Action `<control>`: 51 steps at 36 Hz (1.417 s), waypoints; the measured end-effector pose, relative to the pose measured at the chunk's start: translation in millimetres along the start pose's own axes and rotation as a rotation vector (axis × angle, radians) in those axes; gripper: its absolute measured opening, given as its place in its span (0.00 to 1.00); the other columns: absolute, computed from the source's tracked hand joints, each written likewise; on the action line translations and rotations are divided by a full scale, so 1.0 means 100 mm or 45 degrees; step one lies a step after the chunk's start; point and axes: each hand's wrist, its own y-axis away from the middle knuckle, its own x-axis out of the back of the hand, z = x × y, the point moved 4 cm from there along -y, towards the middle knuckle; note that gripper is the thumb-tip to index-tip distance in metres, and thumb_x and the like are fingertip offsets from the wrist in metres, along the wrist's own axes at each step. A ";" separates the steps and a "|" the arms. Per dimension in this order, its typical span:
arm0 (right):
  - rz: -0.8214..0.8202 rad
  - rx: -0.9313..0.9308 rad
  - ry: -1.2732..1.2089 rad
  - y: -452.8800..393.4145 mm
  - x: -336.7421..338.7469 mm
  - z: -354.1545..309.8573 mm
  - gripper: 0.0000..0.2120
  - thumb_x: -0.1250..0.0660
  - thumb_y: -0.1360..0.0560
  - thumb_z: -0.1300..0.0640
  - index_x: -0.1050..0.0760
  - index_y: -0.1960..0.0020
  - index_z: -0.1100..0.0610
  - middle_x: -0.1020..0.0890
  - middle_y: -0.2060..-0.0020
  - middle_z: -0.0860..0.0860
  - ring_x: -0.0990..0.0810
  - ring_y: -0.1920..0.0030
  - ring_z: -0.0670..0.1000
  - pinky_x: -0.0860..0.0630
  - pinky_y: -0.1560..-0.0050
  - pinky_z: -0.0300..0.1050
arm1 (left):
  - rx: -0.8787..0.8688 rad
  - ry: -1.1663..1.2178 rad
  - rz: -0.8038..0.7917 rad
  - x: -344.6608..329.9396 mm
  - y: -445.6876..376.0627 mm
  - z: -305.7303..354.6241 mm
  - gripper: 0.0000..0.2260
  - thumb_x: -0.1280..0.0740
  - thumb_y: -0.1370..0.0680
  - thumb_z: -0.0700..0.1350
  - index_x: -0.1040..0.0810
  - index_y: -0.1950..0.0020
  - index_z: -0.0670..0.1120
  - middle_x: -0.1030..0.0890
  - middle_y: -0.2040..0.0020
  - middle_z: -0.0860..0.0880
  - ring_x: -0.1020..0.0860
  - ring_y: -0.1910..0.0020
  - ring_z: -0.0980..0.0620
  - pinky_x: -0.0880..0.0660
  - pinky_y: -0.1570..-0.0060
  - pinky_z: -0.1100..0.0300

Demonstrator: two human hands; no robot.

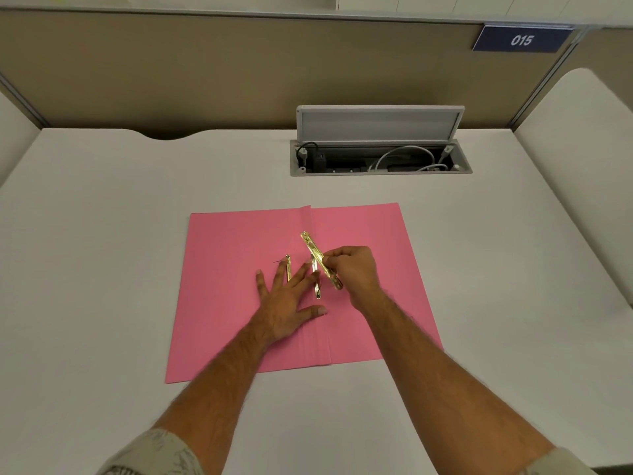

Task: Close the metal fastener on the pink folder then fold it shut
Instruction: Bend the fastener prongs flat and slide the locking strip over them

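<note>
- While the pink folder lies open and flat on the white counter, its centre crease runs away from the viewer.
- Left hand: pressed palm-down on the folder's left leaf beside the crease, fingers spread wide, holding nothing.
- Right hand: fingers pinched on the brass fastener bar, which is tilted, its far end raised above the right leaf.
- Two brass prongs show beside the left fingers, one near the crease, one further left.
- Cable box: set into the counter behind the folder, lid raised, cables inside.
- Number plate "015": on the partition, upper right.
</note>
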 end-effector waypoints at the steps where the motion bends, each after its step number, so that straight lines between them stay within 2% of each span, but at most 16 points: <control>1: 0.000 0.003 0.001 0.00 0.00 -0.01 0.05 0.28 0.28 0.65 0.14 0.56 0.60 0.14 0.62 0.55 0.20 0.63 0.51 0.25 0.63 0.45 | 0.000 0.004 -0.001 0.00 0.00 0.00 0.42 0.54 0.31 0.80 0.55 0.19 0.66 0.61 0.22 0.65 0.67 0.19 0.45 0.73 0.32 0.29; 9: -0.014 0.008 -0.006 0.00 -0.03 -0.05 0.07 0.30 0.30 0.67 0.14 0.57 0.60 0.13 0.59 0.58 0.19 0.63 0.52 0.24 0.66 0.45 | -0.006 0.011 0.008 0.01 0.00 0.00 0.41 0.53 0.30 0.79 0.54 0.19 0.66 0.61 0.22 0.65 0.66 0.19 0.45 0.74 0.32 0.30; 13: -0.022 0.022 -0.006 0.00 -0.03 -0.05 0.05 0.28 0.28 0.65 0.14 0.57 0.59 0.14 0.62 0.56 0.20 0.64 0.51 0.25 0.67 0.44 | -0.016 0.011 0.020 0.01 0.01 0.00 0.42 0.56 0.31 0.81 0.54 0.19 0.66 0.61 0.22 0.65 0.66 0.19 0.45 0.73 0.32 0.29; 26: 0.002 0.019 0.008 0.01 -0.07 -0.06 0.05 0.29 0.27 0.65 0.14 0.57 0.60 0.14 0.62 0.54 0.19 0.64 0.50 0.26 0.66 0.43 | -0.007 -0.003 0.008 0.01 0.01 0.01 0.41 0.54 0.30 0.80 0.54 0.19 0.66 0.62 0.22 0.65 0.66 0.19 0.45 0.74 0.32 0.30; 39: 0.000 0.018 -0.020 0.03 -0.07 -0.06 0.09 0.31 0.30 0.65 0.15 0.63 0.54 0.14 0.65 0.52 0.19 0.64 0.49 0.26 0.67 0.43 | 0.008 0.003 -0.009 0.02 0.01 0.01 0.41 0.54 0.30 0.79 0.54 0.19 0.65 0.60 0.20 0.62 0.66 0.19 0.45 0.73 0.32 0.29; 45: 0.003 0.015 -0.038 0.02 -0.06 -0.03 0.08 0.32 0.30 0.66 0.15 0.59 0.58 0.14 0.63 0.54 0.20 0.63 0.50 0.27 0.66 0.43 | 0.016 0.005 -0.012 0.02 0.02 0.01 0.39 0.51 0.27 0.77 0.54 0.19 0.65 0.57 0.17 0.60 0.66 0.19 0.44 0.73 0.31 0.29; 51: 0.016 0.011 -0.041 0.01 -0.03 -0.01 0.08 0.32 0.29 0.66 0.14 0.59 0.58 0.15 0.65 0.53 0.20 0.64 0.49 0.27 0.67 0.43 | 0.007 0.007 -0.002 0.01 0.01 0.01 0.41 0.54 0.30 0.79 0.53 0.19 0.65 0.57 0.18 0.61 0.66 0.19 0.45 0.73 0.31 0.29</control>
